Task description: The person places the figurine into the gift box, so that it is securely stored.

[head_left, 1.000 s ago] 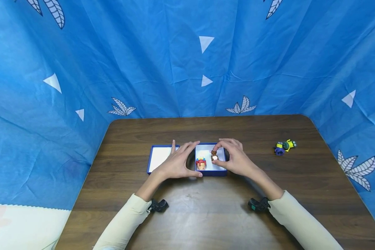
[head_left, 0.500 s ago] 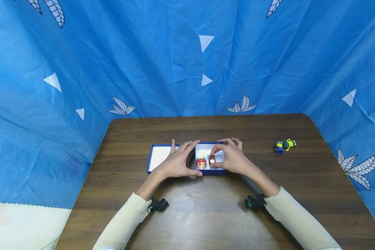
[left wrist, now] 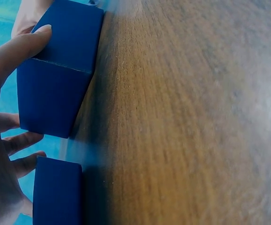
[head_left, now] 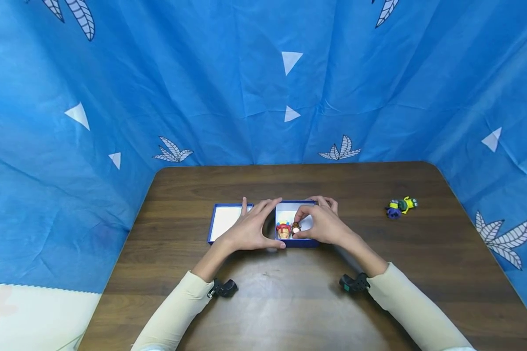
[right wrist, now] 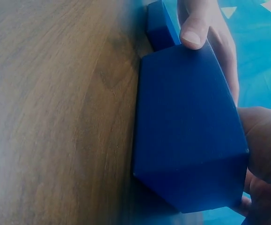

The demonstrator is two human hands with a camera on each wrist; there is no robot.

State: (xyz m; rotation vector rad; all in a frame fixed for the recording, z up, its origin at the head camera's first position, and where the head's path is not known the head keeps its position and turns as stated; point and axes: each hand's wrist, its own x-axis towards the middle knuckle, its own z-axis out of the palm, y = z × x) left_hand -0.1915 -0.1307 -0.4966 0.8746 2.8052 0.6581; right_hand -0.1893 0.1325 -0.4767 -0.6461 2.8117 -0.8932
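Far to the left of the blue box [head_left: 296, 243], I could see a white cloth [head_left: 39, 314] with a pale flower print past the edge of the wooden surface [head_left: 265, 307]. Nearer, on the box's front-left side, a cream sleeve [head_left: 169, 312] led up past a black wrist device [head_left: 225, 288]. Just left of the box sat a shallow blue tray [head_left: 221, 220], its white inside facing up; my left wrist view showed a gap between the two. The left hand [head_left: 249, 233] covered the tray's right part and gripped the box's left end, thumb against the near wall and a fingertip at the far-left corner. One finger was spread outward over the tray, though I couldn't tell whether it touched.

Inside the box, at its near-left corner, I had a red figurine [head_left: 283, 230] with a blue-and-yellow top. Just to its right, also within the walls, was a brown-and-white figurine [head_left: 295, 227], pinched between thumb and index finger of the right hand [head_left: 324, 224]. I couldn't tell whether it touched the box's floor. That hand's other fingers extended toward the box's far-right corner. Well to the right of the box, I saw a green-and-yellow toy [head_left: 407, 204] close beside a purple-and-yellow one [head_left: 393, 211].
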